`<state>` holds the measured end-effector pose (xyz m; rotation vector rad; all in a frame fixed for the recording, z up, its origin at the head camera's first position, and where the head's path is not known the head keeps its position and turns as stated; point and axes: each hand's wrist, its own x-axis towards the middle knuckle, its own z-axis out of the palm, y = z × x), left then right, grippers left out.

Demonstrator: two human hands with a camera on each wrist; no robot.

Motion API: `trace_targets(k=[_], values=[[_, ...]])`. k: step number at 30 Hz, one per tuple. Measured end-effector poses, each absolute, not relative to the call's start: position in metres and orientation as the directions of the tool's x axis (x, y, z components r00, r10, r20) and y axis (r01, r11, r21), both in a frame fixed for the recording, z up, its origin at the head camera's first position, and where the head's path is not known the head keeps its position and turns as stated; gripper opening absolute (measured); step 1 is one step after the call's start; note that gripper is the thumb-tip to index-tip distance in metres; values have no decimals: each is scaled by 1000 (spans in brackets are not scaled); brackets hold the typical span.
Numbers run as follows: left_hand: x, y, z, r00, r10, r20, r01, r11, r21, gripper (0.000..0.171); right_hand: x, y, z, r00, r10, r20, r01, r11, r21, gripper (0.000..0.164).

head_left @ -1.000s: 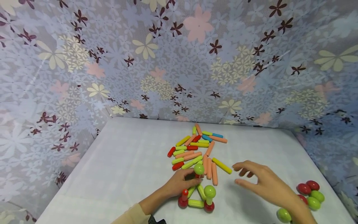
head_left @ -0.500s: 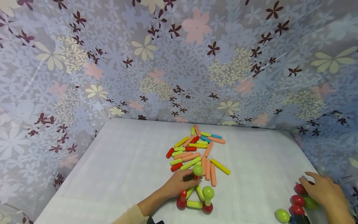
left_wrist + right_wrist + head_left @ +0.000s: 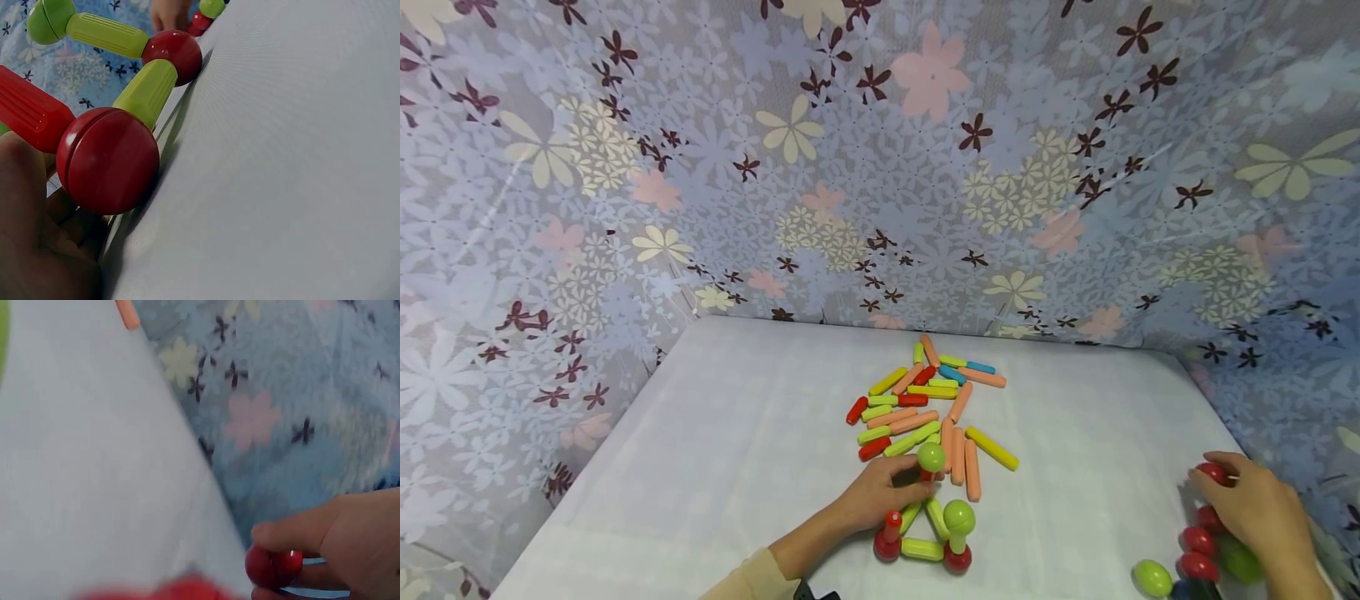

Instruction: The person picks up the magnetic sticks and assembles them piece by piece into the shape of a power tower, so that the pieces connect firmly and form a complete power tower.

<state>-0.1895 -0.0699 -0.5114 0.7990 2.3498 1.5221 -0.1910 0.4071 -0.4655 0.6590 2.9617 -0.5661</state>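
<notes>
On the white tabletop stands a triangle of lime rods (image 3: 922, 549) with red balls (image 3: 887, 546) at its near corners. One near corner carries an upright red rod (image 3: 892, 524), the other a lime rod topped by a green ball (image 3: 959, 517). My left hand (image 3: 871, 493) holds the far corner's red post, just under its green ball (image 3: 932, 457); fingers hide the post's base. Close up, the left wrist view shows a near red ball (image 3: 112, 162) beside that hand (image 3: 31, 231). Over at the right edge, my right hand (image 3: 1262, 504) pinches a red ball (image 3: 269, 567) between thumb and fingers.
Beyond the triangle lies a loose spread of orange, lime, red, yellow and blue rods (image 3: 913, 422). Red balls (image 3: 1198, 542) and green balls (image 3: 1152, 577) sit by the right hand. Floral cloth (image 3: 850, 208) rises behind the table.
My right hand has moved from beside the rods to the balls at the right edge and taken hold of a red ball. The left hand keeps its grip on the post.
</notes>
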Motion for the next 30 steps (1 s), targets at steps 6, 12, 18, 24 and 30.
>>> trace_targets(k=[6, 12, 18, 24, 30], values=[[-189, -69, -513, -821, 563, 100, 322, 310, 895, 30, -176, 352, -430, -972, 177, 155, 82, 872, -482, 64], [-190, -70, -513, -814, 569, 120, 341, 300, 891, 31, -161, 269, -404, -935, -139, 326, -321, 721, -614, 38], [-190, -70, -512, -820, 561, 117, 344, 318, 884, 30, -142, 187, -392, -856, -370, 360, -504, 451, -736, 33], [-192, -72, -516, -814, 555, 171, 378, 282, 882, 15, -126, 124, -405, -685, -545, 483, -716, 383, -584, 37], [-193, -73, -517, -762, 584, 280, 497, 252, 830, 13, -123, 100, -423, -555, -646, 524, -831, 401, -387, 38]])
